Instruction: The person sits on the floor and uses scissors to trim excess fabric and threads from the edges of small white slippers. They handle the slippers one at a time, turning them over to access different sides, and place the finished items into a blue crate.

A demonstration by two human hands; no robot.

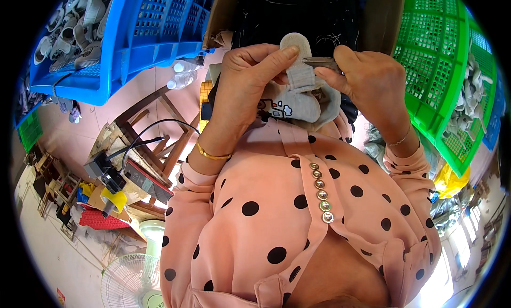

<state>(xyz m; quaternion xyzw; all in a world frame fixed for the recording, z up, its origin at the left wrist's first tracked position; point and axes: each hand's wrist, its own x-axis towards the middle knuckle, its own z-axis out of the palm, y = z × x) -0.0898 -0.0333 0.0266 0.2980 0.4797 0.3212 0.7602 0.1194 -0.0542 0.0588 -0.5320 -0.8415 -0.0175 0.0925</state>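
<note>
My left hand [247, 76] pinches a small pale grey cloth shoe [302, 78] between thumb and fingers, its rounded end pointing up. My right hand [370, 76] is closed around small metal thread snips [321, 62]. Their blades point left and lie against the shoe's edge, though whether they touch it I cannot tell. Just below is another grey cloth shoe part [293, 107] with a printed cartoon pattern, partly hidden by my left hand and the upper shoe. How it is held is not visible.
A blue crate [109, 68] full of small grey shoes stands at upper left. To the right is a green crate [426, 68] near more grey shoes [471, 100]. Dark cloth [287, 15] with thread scraps lies ahead. Plastic bottles [183, 74], a wooden stool [165, 111] and a fan [130, 279] are leftward.
</note>
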